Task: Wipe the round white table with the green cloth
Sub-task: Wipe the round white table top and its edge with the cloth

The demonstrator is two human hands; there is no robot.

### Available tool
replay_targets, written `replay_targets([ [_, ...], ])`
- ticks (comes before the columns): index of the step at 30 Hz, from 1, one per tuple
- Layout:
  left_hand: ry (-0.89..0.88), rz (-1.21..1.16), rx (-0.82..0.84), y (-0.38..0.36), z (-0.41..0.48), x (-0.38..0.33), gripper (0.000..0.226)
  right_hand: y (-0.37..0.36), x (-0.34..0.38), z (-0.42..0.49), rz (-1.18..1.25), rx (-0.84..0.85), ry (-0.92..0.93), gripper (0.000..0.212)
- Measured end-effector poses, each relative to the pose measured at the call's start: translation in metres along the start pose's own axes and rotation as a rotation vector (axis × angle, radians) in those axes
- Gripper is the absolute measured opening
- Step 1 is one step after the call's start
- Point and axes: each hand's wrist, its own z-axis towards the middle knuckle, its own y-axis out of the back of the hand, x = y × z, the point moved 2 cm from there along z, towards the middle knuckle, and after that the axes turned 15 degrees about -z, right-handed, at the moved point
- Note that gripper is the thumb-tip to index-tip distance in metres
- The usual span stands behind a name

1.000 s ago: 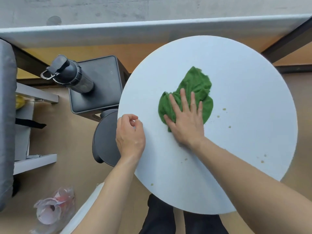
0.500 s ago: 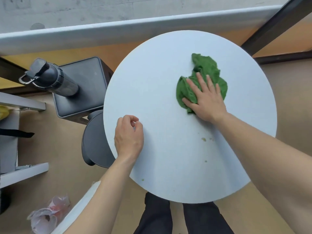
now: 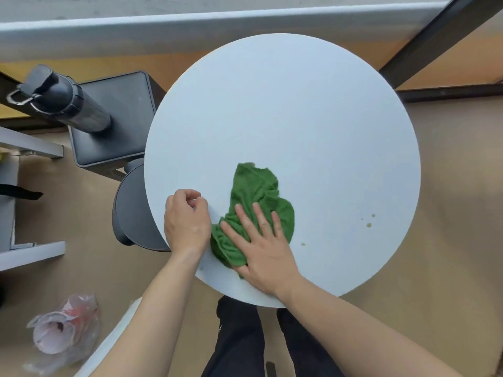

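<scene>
Landmark: the round white table (image 3: 313,118), seen from above; every place below is given against it.

Green cloth (image 3: 255,202): bunched and lying on the table's near-left part, close to the near rim. Half a second ago it sat out toward the far-right part of the top, so it has been dragged back across the surface toward the person.

Right hand (image 3: 261,248): laid flat on the near end of the cloth, fingers (image 3: 246,221) spread apart and pressing down. It does not clench the cloth; it pins it under the palm and the heel of the hand sits at the table's near rim.

Left hand (image 3: 186,220): loosely curled, fingers drawn in toward the palm with nothing in them, resting at the table's left rim. It has stayed there through the last second, and appears to be steadying the table. The cloth's left fold now lies just beside it.

Crumbs (image 3: 369,225): a few small yellowish specks remain on the table's near-right part, to the right of the cloth and clear of it.

Meaning for the task: the pull appears to have swept the middle of the top, which looks clean, but it passed beside the specks. The wipe looks partly done; a further pass toward the near-right part seems needed.

Risk: the cloth is near the rim, so debris may be pushed off onto the floor.
</scene>
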Motion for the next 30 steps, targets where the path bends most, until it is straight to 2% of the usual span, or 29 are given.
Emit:
replay_targets([
  [2,0.009,0.037,0.001,-0.004,-0.009,0.004,0.017,-0.007,-0.012,-0.015,-0.051,-0.002,0.171,0.079],
  [4,0.006,0.082,0.029,-0.014,-0.02,0.006,0.015,-0.007,-0.048,-0.011,-0.093,-0.02,0.215,0.081],
  [9,-0.123,0.154,0.131,-0.06,-0.051,-0.009,0.014,0.016,-0.182,0.02,-0.039,0.016,-0.182,0.078],
  [12,-0.179,0.141,0.193,-0.093,-0.07,-0.025,0.015,0.013,-0.248,-0.001,0.027,0.06,-0.388,0.077],
  [15,-0.188,0.114,0.233,-0.117,-0.084,-0.037,0.015,-0.009,-0.251,-0.054,0.082,0.046,-0.535,0.075],
  [18,-0.2,0.126,0.262,-0.13,-0.093,-0.042,0.014,-0.036,-0.197,-0.107,0.092,0.055,-0.608,0.075],
  [20,-0.212,0.143,0.268,-0.132,-0.095,-0.042,0.015,-0.047,-0.144,-0.128,0.091,0.061,-0.553,0.076],
  [22,-0.225,0.154,0.257,-0.13,-0.095,-0.04,0.015,-0.051,-0.096,-0.133,0.094,0.047,-0.398,0.077],
  [24,-0.238,0.151,0.235,-0.126,-0.092,-0.039,0.015,-0.047,-0.08,-0.117,0.084,0.008,-0.212,0.081],
  [27,-0.238,0.131,0.179,-0.12,-0.083,-0.041,0.014,-0.028,-0.116,-0.062,0.036,-0.064,-0.044,0.081],
  [30,-0.219,0.099,0.127,-0.122,-0.071,-0.047,0.014,-0.002,-0.185,0.002,0.019,-0.089,-0.107,0.077],
])
